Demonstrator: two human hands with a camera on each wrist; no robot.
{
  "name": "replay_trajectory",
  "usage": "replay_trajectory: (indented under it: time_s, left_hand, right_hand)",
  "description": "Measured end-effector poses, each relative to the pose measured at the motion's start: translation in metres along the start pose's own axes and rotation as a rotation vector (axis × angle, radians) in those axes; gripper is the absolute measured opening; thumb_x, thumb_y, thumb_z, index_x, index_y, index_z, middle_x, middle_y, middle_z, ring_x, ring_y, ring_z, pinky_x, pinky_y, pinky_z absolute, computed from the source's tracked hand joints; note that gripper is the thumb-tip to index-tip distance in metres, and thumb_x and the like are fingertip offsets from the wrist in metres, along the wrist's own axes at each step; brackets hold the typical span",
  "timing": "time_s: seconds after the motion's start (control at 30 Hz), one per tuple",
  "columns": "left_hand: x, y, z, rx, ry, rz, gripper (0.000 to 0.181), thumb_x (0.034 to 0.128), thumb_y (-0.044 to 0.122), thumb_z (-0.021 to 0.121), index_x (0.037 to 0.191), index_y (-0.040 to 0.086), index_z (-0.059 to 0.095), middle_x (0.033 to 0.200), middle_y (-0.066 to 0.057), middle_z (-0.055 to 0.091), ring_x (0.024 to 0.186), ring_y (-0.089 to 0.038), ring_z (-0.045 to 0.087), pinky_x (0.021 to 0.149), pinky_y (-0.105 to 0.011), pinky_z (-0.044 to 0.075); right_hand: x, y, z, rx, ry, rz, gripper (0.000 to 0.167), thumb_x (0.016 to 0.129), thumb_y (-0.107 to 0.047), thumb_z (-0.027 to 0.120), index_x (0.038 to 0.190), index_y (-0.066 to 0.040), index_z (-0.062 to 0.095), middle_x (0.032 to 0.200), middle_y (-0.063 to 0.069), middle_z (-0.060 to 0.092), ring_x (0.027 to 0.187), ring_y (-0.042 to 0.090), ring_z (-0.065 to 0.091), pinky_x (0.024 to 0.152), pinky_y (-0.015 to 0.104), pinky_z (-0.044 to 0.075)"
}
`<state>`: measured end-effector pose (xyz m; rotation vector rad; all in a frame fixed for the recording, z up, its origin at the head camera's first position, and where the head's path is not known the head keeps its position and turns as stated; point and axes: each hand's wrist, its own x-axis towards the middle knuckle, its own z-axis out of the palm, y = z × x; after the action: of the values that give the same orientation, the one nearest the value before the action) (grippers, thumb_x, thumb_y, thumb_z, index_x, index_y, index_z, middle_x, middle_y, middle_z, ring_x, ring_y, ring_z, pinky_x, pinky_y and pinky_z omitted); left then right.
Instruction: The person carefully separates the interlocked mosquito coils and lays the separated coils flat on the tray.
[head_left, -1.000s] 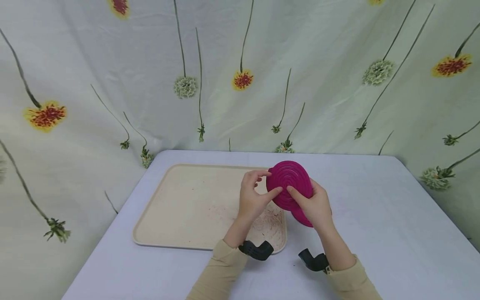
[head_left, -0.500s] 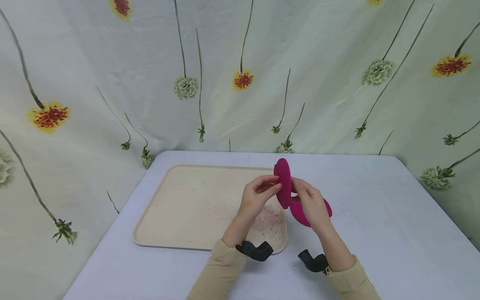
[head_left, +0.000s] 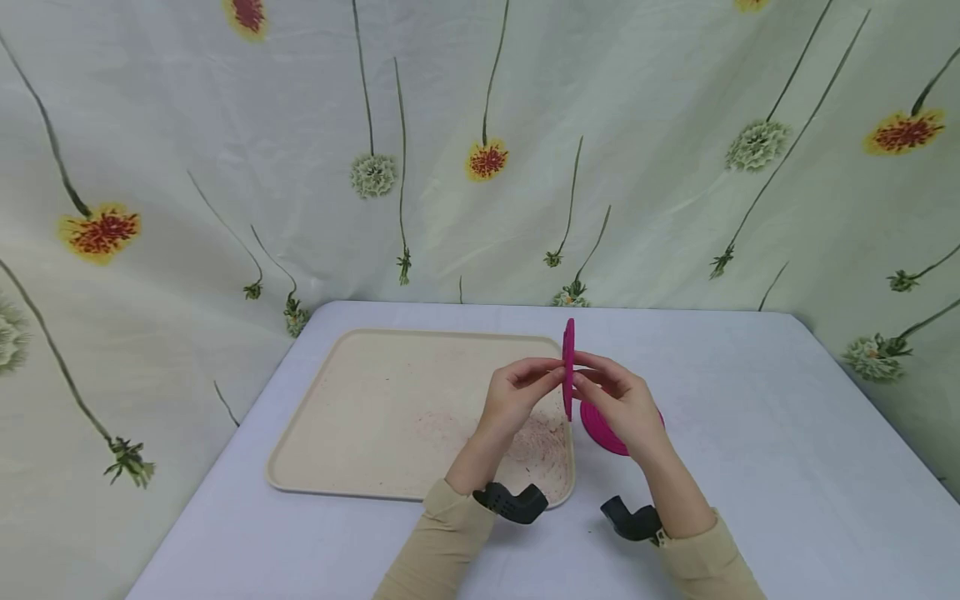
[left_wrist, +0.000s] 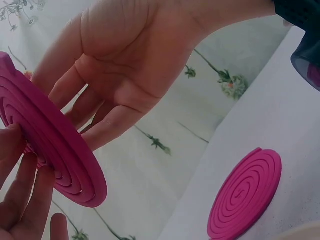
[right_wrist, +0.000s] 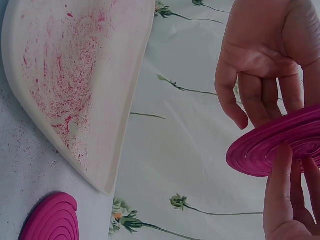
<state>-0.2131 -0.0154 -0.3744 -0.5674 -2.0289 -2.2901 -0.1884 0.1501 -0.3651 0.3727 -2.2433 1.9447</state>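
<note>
A magenta coil disc (head_left: 568,368), wound from a rolled clay-like strand, stands upright in the air, edge-on to the head view. Its spiral grooves show in both wrist views. My left hand (head_left: 504,410) holds it from the left side, fingertips and thumb against that face. From the other side my right hand (head_left: 628,410) grips it with bent fingers and thumb. Beneath the right hand, a second magenta coil disc (left_wrist: 246,194) lies flat on the table, partly covered by that hand in the head view.
Left of the discs lies a beige tray (head_left: 360,417) with reddish crumbs and smears at its near right end. The white table (head_left: 750,433) extends to the right. A flower-printed cloth (head_left: 637,125) hangs behind it. Each wrist wears a black camera mount.
The held disc has turned from facing the head camera to edge-on. My right hand's fingers have shifted to its right face, and more of the lower disc has come into view.
</note>
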Motion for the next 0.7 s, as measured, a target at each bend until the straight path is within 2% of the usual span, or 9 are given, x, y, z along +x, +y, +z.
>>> replay_trajectory:
  time_s: [0.2, 0.33, 0.47, 0.7]
  left_hand:
    - [-0.001, 0.001, -0.002, -0.023, -0.066, 0.002, 0.026, 0.0901, 0.008, 0.062, 0.113, -0.003, 0.063, 0.108, -0.014, 0.064, 0.097, -0.017, 0.061, 0.089, -0.032, 0.05]
    - [-0.001, 0.001, -0.003, -0.024, -0.111, 0.016, 0.026, 0.0905, 0.004, 0.06, 0.114, -0.005, 0.061, 0.109, -0.016, 0.062, 0.098, -0.018, 0.06, 0.089, -0.033, 0.05]
    - [0.0, -0.001, -0.003, 0.012, -0.135, 0.029, 0.025, 0.0897, 0.003, 0.061, 0.114, -0.004, 0.061, 0.109, -0.015, 0.062, 0.1, -0.02, 0.06, 0.087, -0.033, 0.051]
    - [0.001, -0.003, -0.006, 0.085, -0.177, 0.11, 0.024, 0.088, 0.002, 0.063, 0.11, -0.006, 0.062, 0.106, -0.02, 0.063, 0.098, -0.026, 0.063, 0.084, -0.033, 0.053]
  right_hand:
    - [0.001, 0.0, -0.004, -0.044, -0.017, -0.037, 0.039, 0.089, -0.011, 0.063, 0.127, -0.004, 0.056, 0.123, 0.015, 0.058, 0.11, 0.027, 0.056, 0.084, 0.025, 0.051]
    - [0.001, 0.001, -0.007, -0.052, -0.029, -0.07, 0.038, 0.088, -0.008, 0.064, 0.125, -0.002, 0.057, 0.12, 0.015, 0.059, 0.109, 0.024, 0.055, 0.085, 0.027, 0.05]
    - [0.002, 0.003, -0.01, -0.06, -0.037, -0.069, 0.036, 0.086, -0.009, 0.066, 0.121, -0.002, 0.058, 0.116, 0.013, 0.06, 0.107, 0.019, 0.055, 0.084, 0.027, 0.05]
    - [0.005, 0.008, -0.011, -0.062, -0.041, -0.058, 0.031, 0.084, -0.006, 0.067, 0.113, 0.0, 0.059, 0.108, 0.014, 0.062, 0.103, 0.023, 0.055, 0.081, 0.029, 0.051]
